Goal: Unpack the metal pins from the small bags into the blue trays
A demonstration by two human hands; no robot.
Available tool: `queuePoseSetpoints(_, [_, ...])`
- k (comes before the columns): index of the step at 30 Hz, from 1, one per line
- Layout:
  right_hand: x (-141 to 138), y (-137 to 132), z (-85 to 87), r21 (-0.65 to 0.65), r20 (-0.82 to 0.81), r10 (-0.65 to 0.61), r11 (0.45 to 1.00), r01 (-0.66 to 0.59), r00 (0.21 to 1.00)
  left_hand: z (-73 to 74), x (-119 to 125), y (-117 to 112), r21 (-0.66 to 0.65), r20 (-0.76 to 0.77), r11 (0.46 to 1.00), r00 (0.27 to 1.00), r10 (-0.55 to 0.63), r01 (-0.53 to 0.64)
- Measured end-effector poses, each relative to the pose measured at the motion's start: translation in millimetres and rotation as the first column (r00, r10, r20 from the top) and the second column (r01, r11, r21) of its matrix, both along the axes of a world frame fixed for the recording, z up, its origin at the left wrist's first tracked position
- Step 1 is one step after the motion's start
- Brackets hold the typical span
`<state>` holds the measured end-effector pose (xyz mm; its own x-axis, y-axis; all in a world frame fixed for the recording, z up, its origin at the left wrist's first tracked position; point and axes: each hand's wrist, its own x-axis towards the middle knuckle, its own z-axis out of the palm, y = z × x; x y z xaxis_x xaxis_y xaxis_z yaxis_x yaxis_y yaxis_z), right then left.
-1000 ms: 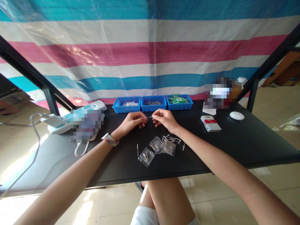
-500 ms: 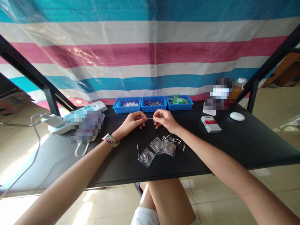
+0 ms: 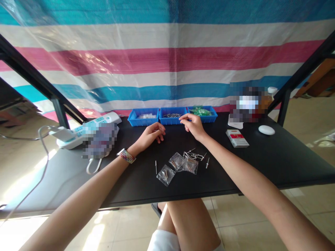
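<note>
Black rectangular tabletop surface: smooth, low sheen. Blue rectangular trays along its far edge: glossy plastic. Toward the near edge, slender silver pin-shaped pieces: bright metal; square transparent sachets: crinkled, shiny plastic.

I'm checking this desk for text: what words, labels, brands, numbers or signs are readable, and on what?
No text is readable.
Small box: marks on its red band and white side, too small and blurred to read.
Left pixelated patch, right pixelated patch: any writing there is masked.
</note>
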<state>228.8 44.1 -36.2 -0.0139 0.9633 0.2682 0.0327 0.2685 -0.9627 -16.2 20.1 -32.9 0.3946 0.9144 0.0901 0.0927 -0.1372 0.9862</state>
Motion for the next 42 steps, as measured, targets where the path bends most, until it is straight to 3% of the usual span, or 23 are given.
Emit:
queuePoseSetpoints(3, [4.0,-5.6,9.8,-0.049,0.134,0.263,0.965,-0.259,0.955,-0.6,-0.4,0.3,0.008,-0.015,1.0,1.0,-0.011,0.011])
queuePoseSetpoints(5, [7.0,-10.3,17.4,-0.121,0.293,0.476,0.879,-0.462,0.829,-0.8,-0.7,0.2,0.013,-0.021,1.0,1.0,-0.016,0.016])
queuePoseSetpoints(7, [9.7,-16.4,23.7,-0.204,0.43,0.602,0.791,-0.577,0.673,-1.3,-1.0,-0.1,0.016,-0.027,1.0,0.999,-0.02,0.02])
queuePoseSetpoints(12, [9.3,-37.0,31.6,-0.319,0.577,0.699,0.668,-0.672,0.421,-3.0,-1.8,0.2,0.036,-0.057,0.999,0.998,-0.032,0.034])
queuePoseSetpoints(17, [-3.5,-51.6,32.3,-0.289,0.685,0.643,0.671,-0.683,0.342,-2.8,-2.6,0.9,0.054,-0.086,0.998,0.996,-0.033,0.037])
queuePoseSetpoints(21, [-10.9,-53.2,29.7,-0.23,0.695,0.62,0.672,-0.704,0.364,-3.1,-3.0,1.4,0.056,-0.097,0.998,0.995,-0.031,0.036])
queuePoseSetpoints(24, [-12.2,-51.2,27.4,-0.197,0.651,0.616,0.701,-0.685,0.443,-2.2,-3.5,1.7,0.05,-0.109,0.998,0.993,-0.037,0.042])
queuePoseSetpoints(29, [-15.3,-42.8,18.7,-0.231,0.282,0.657,0.754,-0.615,0.699,8.3,-3.4,-1.6,0.047,-0.171,0.989,0.977,-0.13,0.14])
queuePoseSetpoints(34, [-27.2,-37.2,4.4,-0.222,0.059,0.419,0.891,-0.397,0.906,15.3,-1.1,-7.4,0.031,-0.218,0.98,0.958,-0.187,0.198])
queuePoseSetpoints(37, [-32.8,-38.4,1.3,-0.216,-0.028,0.355,0.91,-0.353,0.934,11.5,-0.3,-7.6,0.024,-0.176,0.988,0.973,-0.148,0.155])
queuePoseSetpoints(42, [-32.9,-39.8,2.6,-0.199,-0.073,0.385,0.898,-0.392,0.92,5.4,0.1,-5.5,0.02,-0.117,0.997,0.991,-0.069,0.071])
